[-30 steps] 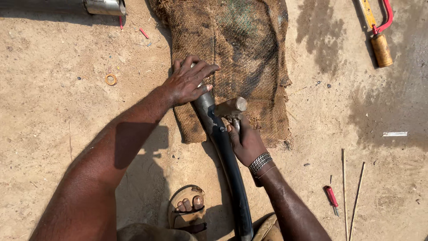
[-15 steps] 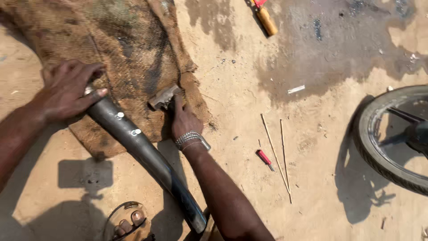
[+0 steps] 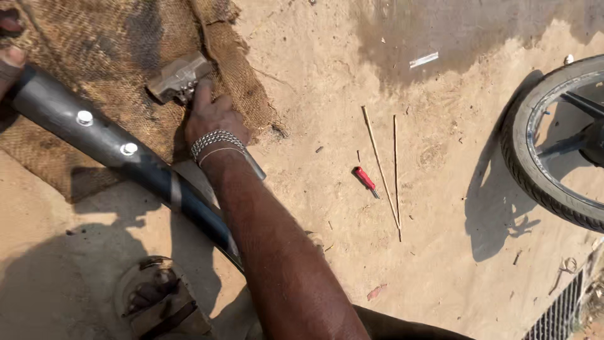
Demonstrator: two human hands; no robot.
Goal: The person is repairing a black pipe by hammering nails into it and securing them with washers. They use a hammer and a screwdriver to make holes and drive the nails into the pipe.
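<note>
- Your right hand (image 3: 212, 116) has its fingers wrapped on the hammer (image 3: 179, 77), which rests on burlap just beyond them.
- Your left hand (image 3: 9, 53), grip unclear at the frame edge, steadies the black tube (image 3: 107, 148); a glancing blow could hit it.

hammer (image 3: 178, 77) on sacking (image 3: 107, 56), wheel (image 3: 547, 145) far right
</note>
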